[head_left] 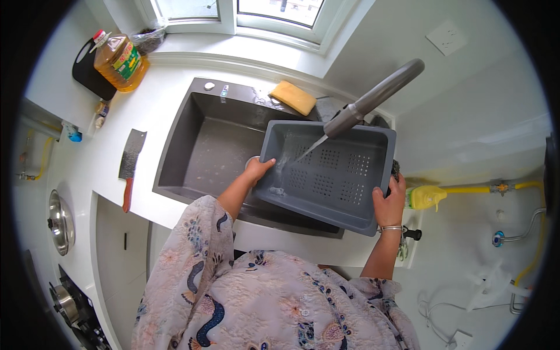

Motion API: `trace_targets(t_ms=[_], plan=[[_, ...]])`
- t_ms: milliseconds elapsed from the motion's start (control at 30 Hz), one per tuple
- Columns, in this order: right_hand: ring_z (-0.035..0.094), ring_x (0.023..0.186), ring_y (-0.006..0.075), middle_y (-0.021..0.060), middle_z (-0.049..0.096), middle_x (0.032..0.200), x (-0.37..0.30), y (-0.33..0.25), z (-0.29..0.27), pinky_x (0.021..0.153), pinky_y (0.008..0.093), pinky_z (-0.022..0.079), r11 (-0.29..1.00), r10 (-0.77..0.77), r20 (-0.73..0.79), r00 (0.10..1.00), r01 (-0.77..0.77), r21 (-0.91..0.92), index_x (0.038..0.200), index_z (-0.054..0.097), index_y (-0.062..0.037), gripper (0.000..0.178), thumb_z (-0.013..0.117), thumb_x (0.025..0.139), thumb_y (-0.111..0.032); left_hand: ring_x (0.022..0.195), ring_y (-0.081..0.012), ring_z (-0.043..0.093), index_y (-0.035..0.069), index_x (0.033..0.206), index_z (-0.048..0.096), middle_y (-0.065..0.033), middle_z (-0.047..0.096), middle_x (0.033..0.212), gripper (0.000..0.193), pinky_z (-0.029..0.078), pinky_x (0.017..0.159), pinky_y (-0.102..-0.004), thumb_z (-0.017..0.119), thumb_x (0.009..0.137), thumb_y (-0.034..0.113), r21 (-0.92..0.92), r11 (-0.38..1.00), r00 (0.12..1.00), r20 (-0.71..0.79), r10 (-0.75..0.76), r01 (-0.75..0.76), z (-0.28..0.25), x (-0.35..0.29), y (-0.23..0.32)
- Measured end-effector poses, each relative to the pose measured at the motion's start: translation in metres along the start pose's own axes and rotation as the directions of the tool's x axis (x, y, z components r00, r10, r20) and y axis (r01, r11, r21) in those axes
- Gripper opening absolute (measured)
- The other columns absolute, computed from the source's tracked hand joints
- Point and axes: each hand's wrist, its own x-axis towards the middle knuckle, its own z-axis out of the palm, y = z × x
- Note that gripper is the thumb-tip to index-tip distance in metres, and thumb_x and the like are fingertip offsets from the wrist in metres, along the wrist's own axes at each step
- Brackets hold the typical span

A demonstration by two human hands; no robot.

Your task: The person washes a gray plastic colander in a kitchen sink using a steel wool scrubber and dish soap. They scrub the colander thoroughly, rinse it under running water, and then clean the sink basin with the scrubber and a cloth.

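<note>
A grey rectangular drain basket [326, 204] with groups of small holes in its bottom is held at a tilt over the right part of the dark grey sink [204, 146]. My left hand [258, 170] grips its left rim, thumb over the edge. On the right rim, my right hand [391, 201] is closed, its thumb inside and fingers outside. A dark rough pad [396, 170] shows by the right fingertips; whether they touch it I cannot tell. Water runs from the grey faucet [356, 111] into the basket's left part.
A yellow sponge [293, 97] lies on the sink's back ledge. Left of the sink lies a cleaver [132, 160] with a reddish handle. An oil jug [119, 61] stands at the back left, and a yellow bottle [427, 197] is at the right. A pot lid [60, 221] is far left.
</note>
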Motion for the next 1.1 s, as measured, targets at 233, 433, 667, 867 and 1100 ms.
trace_targets(t_ms=[233,433,667,867,1100], plan=[[0.043,0.115,0.0421,0.0269,0.044,0.124,0.007,0.019,0.032,0.096,0.0412,0.038,1.0,0.002,0.036,0.999,-0.002,0.0,0.114,0.055,-0.0038,0.045,0.061,0.071,-0.015,0.078,-0.0206,0.061,-0.002,0.108,0.055,-0.0125,0.064,0.091,0.042,0.049,0.07,-0.0371,0.062,0.085,0.033,-0.116,0.993,0.996,-0.08,-0.029,0.02,-0.036,-0.012,0.033],[0.052,0.1,0.043,0.0288,0.053,0.111,-0.022,0.053,0.131,0.085,0.043,0.044,0.952,0.26,0.245,0.934,-0.291,0.097,0.104,0.057,0.0048,0.046,0.07,0.071,-0.024,0.072,-0.0114,0.057,-0.001,0.093,0.063,-0.0076,0.064,0.082,0.019,0.045,0.066,-0.0268,0.062,0.077,0.01,0.368,0.807,0.785,-0.253,0.565,-0.462,-0.103,-0.048,0.089],[0.06,0.079,0.0287,0.0172,0.062,0.095,-0.003,0.063,0.265,0.063,0.0401,0.048,0.649,0.421,0.446,0.79,-0.606,0.461,0.105,0.057,0.0052,0.044,0.069,0.078,-0.027,0.108,-0.0236,0.056,0.003,0.125,0.05,-0.0154,0.058,0.116,0.051,0.04,0.092,-0.0279,0.054,0.074,0.001,0.722,0.451,0.638,-0.018,0.77,-0.524,-0.09,-0.16,0.184],[0.06,0.076,0.0272,0.0137,0.062,0.097,0.03,0.026,0.31,0.056,0.0361,0.051,0.548,0.375,0.647,0.664,-0.721,0.423,0.107,0.057,0.0034,0.044,0.064,0.082,-0.031,0.136,-0.0276,0.025,0.012,0.138,0.036,-0.0135,0.028,0.146,0.073,0.026,0.106,-0.0355,0.061,0.07,0.004,0.699,0.345,0.677,0.27,0.684,-0.627,-0.085,-0.227,0.228],[0.062,0.091,0.0318,0.0219,0.062,0.104,0.049,-0.015,0.256,0.078,0.0383,0.049,0.759,0.246,0.737,0.629,-0.598,0.256,0.11,0.056,0.008,0.057,0.064,0.078,-0.038,0.133,-0.0264,0.026,0.015,0.142,0.03,-0.0145,0.029,0.143,0.073,0.021,0.108,-0.0367,0.064,0.078,0.024,0.368,0.755,0.831,0.105,0.546,-0.543,-0.123,-0.228,0.201]])
